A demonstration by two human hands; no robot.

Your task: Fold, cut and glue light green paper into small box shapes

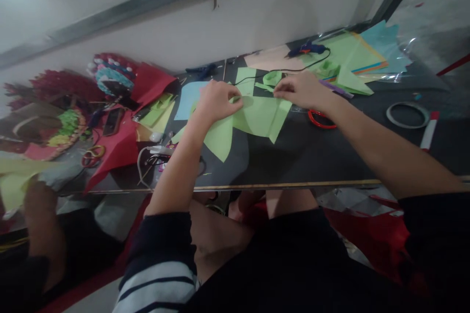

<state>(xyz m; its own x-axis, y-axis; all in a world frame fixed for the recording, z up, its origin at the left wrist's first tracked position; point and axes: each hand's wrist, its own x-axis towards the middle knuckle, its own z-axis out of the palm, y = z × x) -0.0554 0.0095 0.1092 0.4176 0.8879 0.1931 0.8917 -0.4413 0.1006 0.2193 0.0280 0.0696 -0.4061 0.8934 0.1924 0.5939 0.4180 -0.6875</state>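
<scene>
A sheet of light green paper (pixel 253 115) spreads over the dark tabletop in front of me, its lower edge in folded, pointed flaps. My left hand (pixel 219 100) is closed on the paper's upper left part, thumb and fingers pinched together. At the upper right corner, the fingertips of my right hand (pixel 300 90) pinch the same paper. Just beyond lie a curled green paper strip (pixel 272 78) and a flat green piece (pixel 245 78). Red-handled scissors (pixel 321 119) rest below my right wrist, which partly hides them. Light blue paper (pixel 185 101) shows behind my left hand.
A glue gun (pixel 307 49) with its cord lies at the back. Coloured paper sheets (pixel 385 49) fill the back right, near a tape roll (pixel 407 115). To the left are red paper (pixel 121 149), a phone (pixel 112 121), scissors (pixel 93 156) and a co-worker's hand (pixel 40 200).
</scene>
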